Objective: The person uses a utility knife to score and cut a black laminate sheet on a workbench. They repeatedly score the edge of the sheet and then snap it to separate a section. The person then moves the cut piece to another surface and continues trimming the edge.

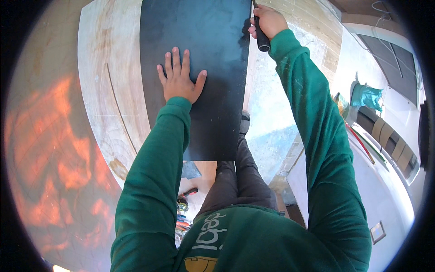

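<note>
A large black board point(213, 90) lies before me, its surface smooth with dull smudges toward the far end. Flat on it rests my left hand point(180, 81), fingers spread, holding nothing. At the board's far right edge my right hand point(271, 21) is closed around the black handle of a hand tool point(262, 37). The handle's rounded butt points toward me. Only a sliver of the tool's working end shows at the top of the view, by the board's edge, so its kind is unclear.
Under the black board, a pale wooden panel point(106, 90) sticks out to the left, with a thin strip point(115, 102) on it. Tools point(183, 217) lie below near my legs. At right are a white surface point(362, 195), a teal bag point(366, 96) and red and green rods point(360, 143).
</note>
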